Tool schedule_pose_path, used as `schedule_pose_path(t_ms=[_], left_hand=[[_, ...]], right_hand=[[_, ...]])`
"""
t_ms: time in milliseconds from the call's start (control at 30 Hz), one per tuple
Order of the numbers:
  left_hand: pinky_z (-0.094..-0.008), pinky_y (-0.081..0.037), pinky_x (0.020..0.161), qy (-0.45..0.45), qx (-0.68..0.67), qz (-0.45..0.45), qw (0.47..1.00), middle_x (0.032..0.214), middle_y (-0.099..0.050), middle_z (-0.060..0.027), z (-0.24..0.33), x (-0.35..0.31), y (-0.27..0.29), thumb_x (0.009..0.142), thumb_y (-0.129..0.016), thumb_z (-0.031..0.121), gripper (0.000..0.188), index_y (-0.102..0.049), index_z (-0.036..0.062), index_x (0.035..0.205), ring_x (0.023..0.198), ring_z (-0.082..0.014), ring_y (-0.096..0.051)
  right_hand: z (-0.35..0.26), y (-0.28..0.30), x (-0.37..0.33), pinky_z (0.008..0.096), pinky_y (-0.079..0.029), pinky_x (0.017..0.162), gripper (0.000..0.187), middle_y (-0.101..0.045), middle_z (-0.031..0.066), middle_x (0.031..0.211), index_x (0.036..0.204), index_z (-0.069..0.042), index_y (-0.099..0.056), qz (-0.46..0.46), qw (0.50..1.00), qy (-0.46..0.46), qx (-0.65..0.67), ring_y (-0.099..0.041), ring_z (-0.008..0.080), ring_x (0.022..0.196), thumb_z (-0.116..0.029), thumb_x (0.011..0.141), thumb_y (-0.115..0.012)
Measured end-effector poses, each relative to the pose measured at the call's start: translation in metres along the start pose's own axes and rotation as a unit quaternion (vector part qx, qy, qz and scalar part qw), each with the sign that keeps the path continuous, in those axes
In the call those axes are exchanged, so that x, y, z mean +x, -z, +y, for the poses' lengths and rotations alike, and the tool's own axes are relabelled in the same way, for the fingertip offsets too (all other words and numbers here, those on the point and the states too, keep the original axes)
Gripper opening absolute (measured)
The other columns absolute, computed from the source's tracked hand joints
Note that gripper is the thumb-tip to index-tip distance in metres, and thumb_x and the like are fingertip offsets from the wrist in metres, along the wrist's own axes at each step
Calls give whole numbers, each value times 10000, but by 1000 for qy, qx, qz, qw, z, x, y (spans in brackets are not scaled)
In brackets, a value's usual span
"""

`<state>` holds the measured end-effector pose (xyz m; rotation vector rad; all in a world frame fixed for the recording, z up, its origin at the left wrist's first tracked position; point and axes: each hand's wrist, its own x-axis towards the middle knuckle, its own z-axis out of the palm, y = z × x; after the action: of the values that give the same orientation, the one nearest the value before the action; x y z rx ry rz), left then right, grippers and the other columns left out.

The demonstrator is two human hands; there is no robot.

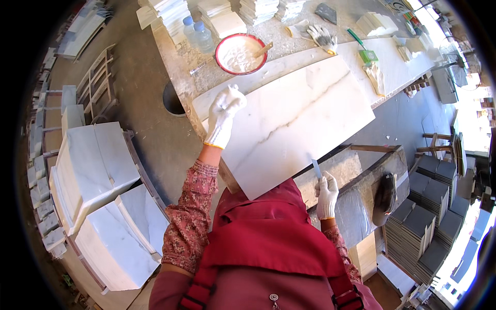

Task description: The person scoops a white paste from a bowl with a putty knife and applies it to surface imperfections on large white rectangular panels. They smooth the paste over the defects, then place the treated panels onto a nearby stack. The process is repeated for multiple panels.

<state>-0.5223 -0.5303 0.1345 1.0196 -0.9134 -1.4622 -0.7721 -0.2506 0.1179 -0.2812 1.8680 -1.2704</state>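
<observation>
A large rectangular slab of white marble with a brown diagonal vein [294,124] lay on the long, dusty work table [289,44], its near corner reaching to the person's dark red cloth apron [268,237].

The left hand [226,111], in a white knit glove with a yellow-edged cuff, was at the slab's far left end. Its fingers were curled in; whether they gripped anything could not be told. The right hand [326,196], gloved in white too, grasped a thin, flat, grey-blue blade [316,168], whose tip was at the slab's near right edge.

Beyond the slab, toward the left, stood a round red-rimmed bowl [217,50] of creamy white paste, with a tan flat-handled tool [264,49] leaning in it. Just beside the bowl were two clear plastic bottles with blue caps [203,39]; any print on them was too small to read. On the far right lay a green flat object with a pale mark [368,57], its marking also illegible, and near it a white work glove with dark patches [323,38]. A round spiral emblem [274,297] showed on the front of the person's clothing.

On the left sat stacked blocks of white marble slabs [111,157]; on the right, stacks of dark grey tiles [418,219].
</observation>
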Motion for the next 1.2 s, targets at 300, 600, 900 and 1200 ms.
schedule_pose_path(t_ms=[300, 600, 900, 1200], left_hand=[[-286, -505, 893, -72, 77, 131, 986, 1040, -676, -20, 2, 141, -6, 911, -715, 162, 275, -658, 64, 1161, 963, -123, -643], [-371, -521, 955, 118, -48, 193, 973, 1199, -682, -111, -53, 213, 17, 909, -719, 383, 498, -623, 46, 1263, 1084, -230, -647], [-377, -523, 952, 36, 69, 209, 975, 1216, -668, -103, -75, 213, 24, 906, -724, 242, 406, -620, 47, 1247, 1092, -247, -643], [-499, -338, 1118, -89, 632, 332, 694, 1456, -462, -218, -47, 37, 20, 909, -684, 293, 664, -406, 79, 1473, 1314, -416, -438]], right_hand=[[-40, -51, 71, 248, -498, 672, 108, -689, 62, 812, 1016, -17, -682, -64, 965, 211, -146, -601, 104, 716, -42, 933, -616], [-131, -179, 198, 439, -481, 790, 89, -684, 52, 934, 906, -203, -729, 7, 798, 465, -382, -608, 312, 910, -226, 836, -678], [-133, -205, 248, 439, -464, 809, 131, -684, 42, 972, 926, -221, -747, -56, 716, 480, -504, -597, 300, 968, -229, 848, -642], [-133, -203, 252, 451, -477, 800, 155, -674, 64, 912, 943, -186, -747, -52, 723, 507, -466, -611, 316, 927, -187, 827, -643]])
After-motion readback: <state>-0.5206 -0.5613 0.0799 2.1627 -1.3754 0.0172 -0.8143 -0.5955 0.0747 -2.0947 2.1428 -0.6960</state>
